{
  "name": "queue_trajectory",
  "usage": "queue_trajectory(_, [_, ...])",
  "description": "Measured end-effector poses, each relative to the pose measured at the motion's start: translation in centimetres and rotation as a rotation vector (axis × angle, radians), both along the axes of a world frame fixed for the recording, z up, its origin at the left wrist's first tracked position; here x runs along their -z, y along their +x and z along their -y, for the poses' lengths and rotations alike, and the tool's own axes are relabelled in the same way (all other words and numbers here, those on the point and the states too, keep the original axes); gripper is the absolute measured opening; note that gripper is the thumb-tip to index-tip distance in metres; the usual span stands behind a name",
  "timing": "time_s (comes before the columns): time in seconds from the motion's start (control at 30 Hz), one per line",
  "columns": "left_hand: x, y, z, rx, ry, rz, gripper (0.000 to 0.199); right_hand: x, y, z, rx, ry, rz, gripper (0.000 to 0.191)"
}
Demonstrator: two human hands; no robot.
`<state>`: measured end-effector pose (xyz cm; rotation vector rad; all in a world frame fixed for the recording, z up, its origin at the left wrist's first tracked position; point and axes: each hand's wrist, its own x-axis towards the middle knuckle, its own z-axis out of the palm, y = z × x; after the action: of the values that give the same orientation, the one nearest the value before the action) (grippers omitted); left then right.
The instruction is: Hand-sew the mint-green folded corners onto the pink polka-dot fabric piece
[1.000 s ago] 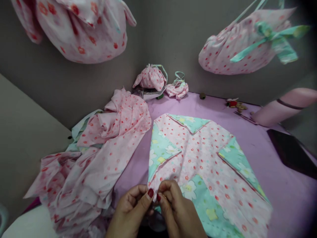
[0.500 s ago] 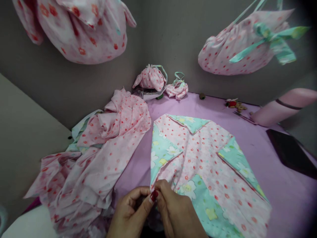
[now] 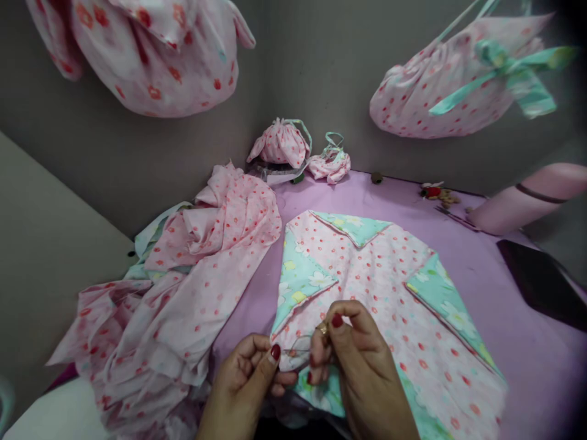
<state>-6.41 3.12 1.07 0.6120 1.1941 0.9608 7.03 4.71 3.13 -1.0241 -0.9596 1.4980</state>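
A pink dotted cloth (image 3: 371,275) with mint floral corners folded inward lies on the lilac tabletop. At its near left edge, my left hand (image 3: 252,373) pinches the fabric between thumb and forefinger. My right hand (image 3: 353,348), wearing a ring, is raised just to the right over the cloth, its thumb and forefinger pressed together. Whatever these fingertips hold is too small to make out. A thin loop of thread (image 3: 300,343) shows between the two hands.
Crumpled pink fabric (image 3: 224,238) is heaped at left. Small pouches (image 3: 279,145) sit at the back, and a larger one (image 3: 444,91) hangs at upper right. A pink bottle (image 3: 518,198), scissors (image 3: 458,219) and a dark flat device (image 3: 541,281) are at right.
My right hand has moved up and right, away from my left hand, and turned. Thread now shows between them. My left hand still pinches the cloth edge.
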Motion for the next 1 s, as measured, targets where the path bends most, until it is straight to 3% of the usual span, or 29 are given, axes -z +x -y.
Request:
queue_trajectory(0.1, [0.1, 0.0, 0.0, -0.032, -0.040, -0.013, 0.015, -0.5, 0.6, -0.5, 0.146, 0.039, -0.114, 0.009])
queue_trajectory(0.3, [-0.1, 0.0, -0.1, -0.068, -0.056, 0.019, 0.019, -2.8, 2.4, -1.6, 0.563, 0.141, -0.140, 0.007])
queue_trajectory(0.4, [-0.2, 0.0, -0.1, -0.083, -0.062, 0.009, 0.020, -3.5, 3.2, -1.9, 0.649, 0.175, -0.175, 0.007])
queue_trajectory(0.7, [0.1, 0.0, -0.1, -0.097, -0.093, 0.007, 0.028, -2.8, 4.1, -2.0, 0.537, 0.235, -0.057, 0.007])
queue_trajectory(0.8, [-0.1, 0.0, -0.2, -0.096, -0.100, -0.027, 0.024, -1.8, 3.6, -1.4, 0.344, 0.165, 0.074, 0.002])
queue_trajectory(0.9, [-0.1, 0.0, -0.3, -0.092, -0.056, -0.053, 0.019, -0.9, 2.6, -0.6, 0.088, 0.088, 0.241, 0.010])
queue_trajectory(1.0, [0.2, -0.2, -0.4, -0.062, -0.001, -0.084, 0.017, -0.4, 1.7, 0.1, -0.078, 0.116, 0.392, 0.015])
